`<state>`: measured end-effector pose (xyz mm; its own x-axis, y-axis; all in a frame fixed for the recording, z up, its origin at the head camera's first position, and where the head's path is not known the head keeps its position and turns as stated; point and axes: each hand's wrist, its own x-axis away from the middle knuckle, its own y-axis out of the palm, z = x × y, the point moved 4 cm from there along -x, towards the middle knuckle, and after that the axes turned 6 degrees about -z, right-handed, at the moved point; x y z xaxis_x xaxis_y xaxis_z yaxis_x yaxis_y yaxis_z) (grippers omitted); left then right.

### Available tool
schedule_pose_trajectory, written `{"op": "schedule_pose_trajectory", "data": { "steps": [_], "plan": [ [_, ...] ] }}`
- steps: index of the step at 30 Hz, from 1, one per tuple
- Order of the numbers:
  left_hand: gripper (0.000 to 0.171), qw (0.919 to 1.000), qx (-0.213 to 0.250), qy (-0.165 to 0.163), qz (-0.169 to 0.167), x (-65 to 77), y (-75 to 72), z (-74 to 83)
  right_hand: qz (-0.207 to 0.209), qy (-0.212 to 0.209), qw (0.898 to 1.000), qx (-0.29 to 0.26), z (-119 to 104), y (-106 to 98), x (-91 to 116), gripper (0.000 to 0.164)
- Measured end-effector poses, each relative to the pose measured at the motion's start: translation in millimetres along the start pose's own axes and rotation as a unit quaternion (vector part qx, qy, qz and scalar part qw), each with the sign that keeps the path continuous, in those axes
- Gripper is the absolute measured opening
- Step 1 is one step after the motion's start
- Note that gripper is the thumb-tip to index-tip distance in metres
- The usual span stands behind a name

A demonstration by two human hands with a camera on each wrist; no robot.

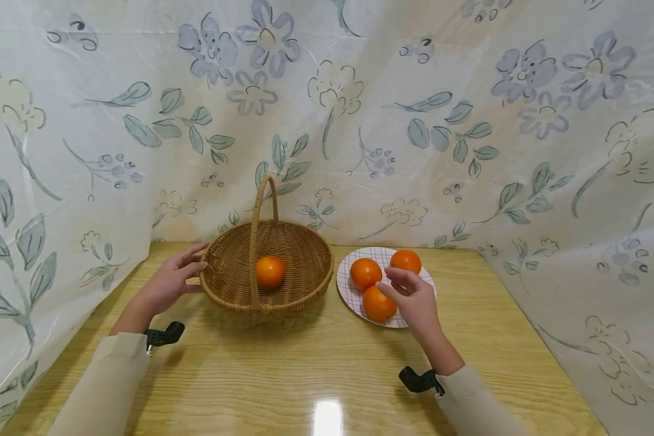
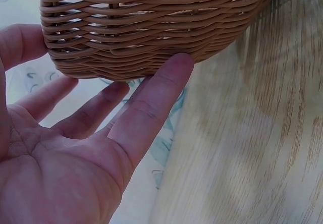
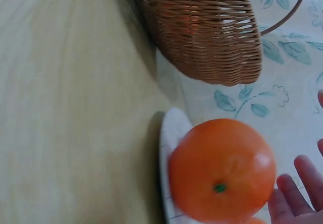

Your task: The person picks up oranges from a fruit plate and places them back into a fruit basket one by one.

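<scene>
My left hand is at the left side of a brown wicker basket; its extended fingers touch the woven wall near the rim. One orange lies inside the basket, behind the line of its tall handle. My right hand hovers over the right part of a white checked plate, fingers spread and holding nothing. Three oranges sit on this plate: one at the left, one in front and one at the back right. In the right wrist view, fingertips appear beside a large orange.
Everything stands on a light wooden table. A floral curtain hangs close behind the basket and plate and along both sides. Black camera mounts are strapped at both wrists, over beige sleeves.
</scene>
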<state>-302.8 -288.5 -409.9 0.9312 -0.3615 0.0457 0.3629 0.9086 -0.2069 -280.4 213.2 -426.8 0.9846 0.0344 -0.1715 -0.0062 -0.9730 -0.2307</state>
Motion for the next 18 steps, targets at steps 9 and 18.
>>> {"op": "schedule_pose_trajectory", "data": {
  "steps": [9, 18],
  "plan": [
    [0.067, 1.0000, -0.002, -0.001, 0.000, -1.1, -1.7, -2.2, 0.023, 0.034, 0.999, 0.019, 23.9, 2.1, 13.7, 0.059],
    [0.067, 1.0000, -0.006, -0.004, 0.000, -2.3, -2.3, -3.4, 0.006, 0.044, 0.999, 0.029, 35.2, 11.3, 16.4, 0.065]
  ]
}}
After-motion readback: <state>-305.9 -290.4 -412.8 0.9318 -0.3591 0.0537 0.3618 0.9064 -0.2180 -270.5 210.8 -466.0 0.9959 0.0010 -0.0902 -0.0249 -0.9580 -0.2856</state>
